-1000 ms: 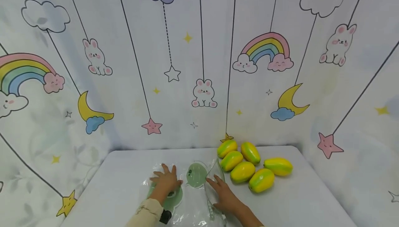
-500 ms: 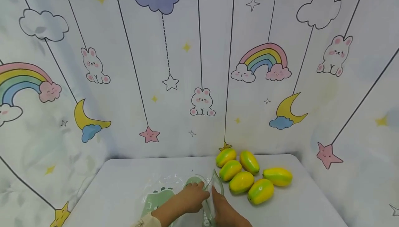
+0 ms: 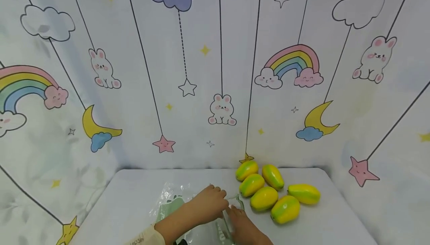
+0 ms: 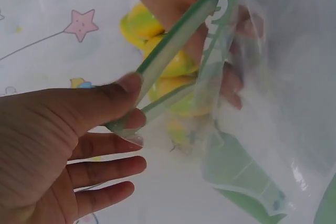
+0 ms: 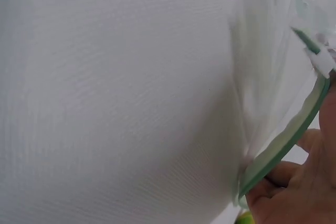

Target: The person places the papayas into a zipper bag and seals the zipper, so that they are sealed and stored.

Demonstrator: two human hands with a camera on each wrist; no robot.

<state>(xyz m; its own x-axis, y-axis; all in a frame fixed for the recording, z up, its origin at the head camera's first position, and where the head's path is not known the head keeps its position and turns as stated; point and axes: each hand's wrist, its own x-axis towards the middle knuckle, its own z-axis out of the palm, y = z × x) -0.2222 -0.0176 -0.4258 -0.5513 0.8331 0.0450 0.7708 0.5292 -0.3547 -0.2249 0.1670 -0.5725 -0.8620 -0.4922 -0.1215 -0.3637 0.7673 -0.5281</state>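
Note:
A clear plastic zip bag [image 3: 168,211] with green cartoon prints lies on the table in the head view. My left hand [image 3: 208,204] reaches across it to the mouth. In the left wrist view, the left thumb and index finger pinch the green zip strip [image 4: 173,45], the other fingers extended. The mouth gapes between two strips. My right hand [image 3: 243,226] is at the bag's right side. The right wrist view has its fingers [image 5: 281,174] bent at the green-edged rim, near a white zip slider [image 5: 321,61]. Part of the right hand shows through the plastic.
Several yellow-green, mango-like fruits [image 3: 263,199] lie right of the bag, towards the back of the white table [image 3: 134,189]. Behind the table hangs a white backdrop [image 3: 191,133] printed with clouds, rabbits and stars.
My left hand has gone from lying spread on the bag to pinching its mouth on the right. The right hand stays at that edge. The mouth's shape has shifted; the fruits have stayed put.

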